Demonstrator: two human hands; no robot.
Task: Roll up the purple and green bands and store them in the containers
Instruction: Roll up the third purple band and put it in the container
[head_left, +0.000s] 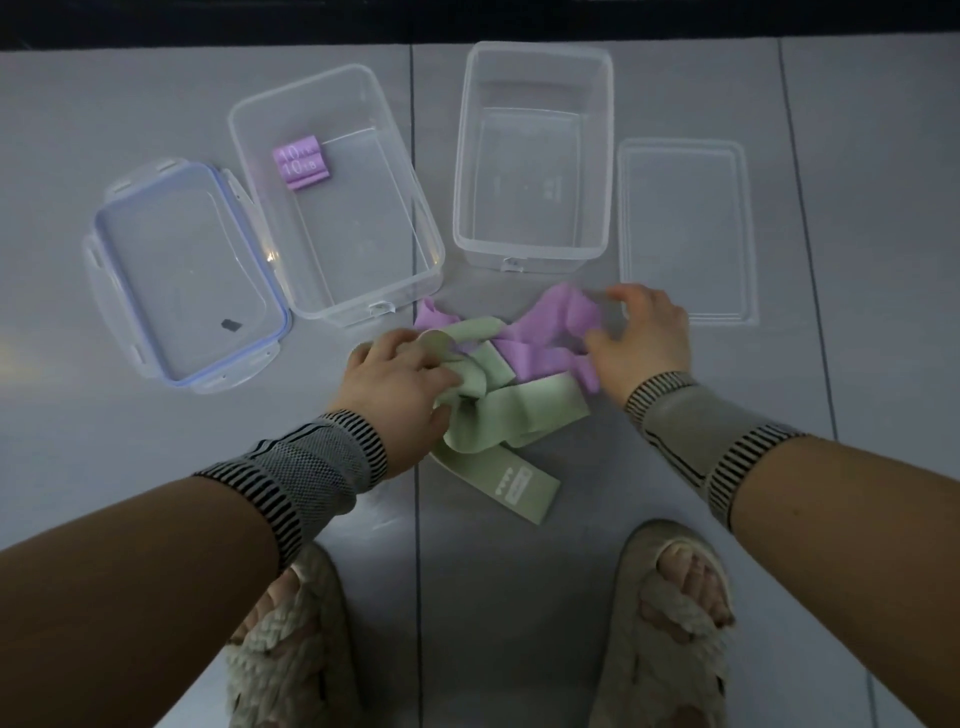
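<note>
A tangled heap of bands lies on the floor in front of two clear containers. The green bands (519, 415) spread toward me and the purple bands (540, 338) lie behind them. My left hand (400, 379) grips a green band at the heap's left side. My right hand (641, 338) pinches a purple band at the heap's right side. A rolled purple band (302, 162) sits in the far left corner of the left container (415, 208). The right container (460, 156) holds nothing.
A blue-rimmed lid (182, 280) lies left of the left container. A clear lid (685, 228) lies right of the right container. My feet in woven slippers (680, 623) stand just behind the heap. A dark edge runs along the far side of the floor.
</note>
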